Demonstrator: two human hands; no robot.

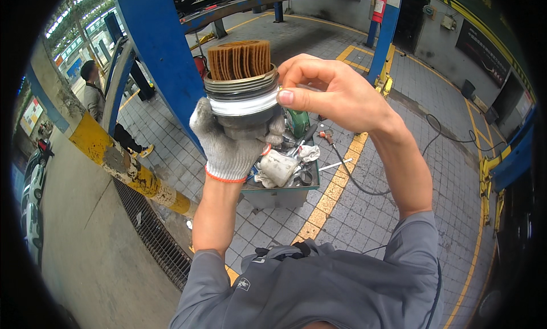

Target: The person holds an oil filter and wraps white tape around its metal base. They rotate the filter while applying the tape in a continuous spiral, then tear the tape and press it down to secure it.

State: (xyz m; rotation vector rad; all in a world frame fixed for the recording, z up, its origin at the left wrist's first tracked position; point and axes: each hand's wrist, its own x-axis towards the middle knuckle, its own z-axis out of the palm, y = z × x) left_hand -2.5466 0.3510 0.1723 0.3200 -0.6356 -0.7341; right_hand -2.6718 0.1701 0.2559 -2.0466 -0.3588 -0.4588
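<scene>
My left hand [231, 152], in a whitish knitted glove with an orange cuff, holds an oil filter cap [245, 119] upright from below. The cap is dark, with ridged threads at its top and a white band [244, 105] wrapped round its side. An orange-brown pleated filter element [239, 60] stands up out of it. My bare right hand [336, 92] is at the cap's right side, thumb by the white band and index finger bent near the rim. Its fingers are closed; anything pinched between them is too small to make out.
Below the cap stands a tool cart [279, 198] heaped with rags, tools and a green bottle [298, 123]. A black hose [359, 184] trails over the tiled floor. Blue lift posts [156, 50] rise ahead; a yellow-and-white pillar [114, 152] and a person [97, 95] are at left.
</scene>
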